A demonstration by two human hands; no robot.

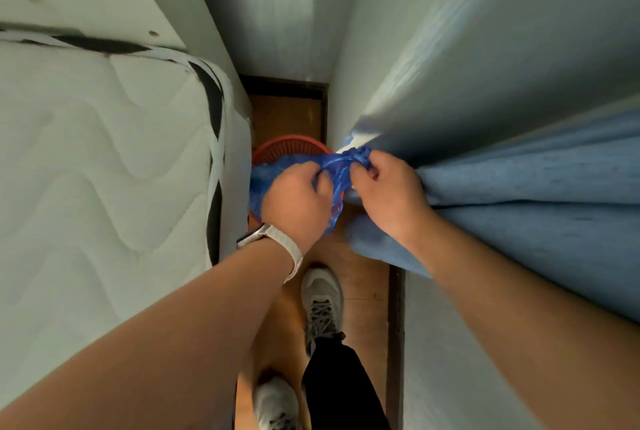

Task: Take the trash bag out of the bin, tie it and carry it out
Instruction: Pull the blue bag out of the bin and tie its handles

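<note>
A blue plastic trash bag [265, 177] is held above a red mesh bin [289, 145] that stands on the wooden floor in a narrow gap. My left hand [296, 199], with a watch on its wrist, grips the gathered top of the bag from the left. My right hand [388, 192] pinches the twisted blue bag ends [355, 156] from the right. Both hands are closed on the plastic, close together. Most of the bag's body and the bin's front rim are hidden under my left hand.
A white quilted mattress [104, 159] fills the left side. A blue curtain [519, 180] hangs on the right against a pale wall [450, 377]. My two grey shoes [322, 301] stand on the narrow wooden floor strip [287, 114] between them.
</note>
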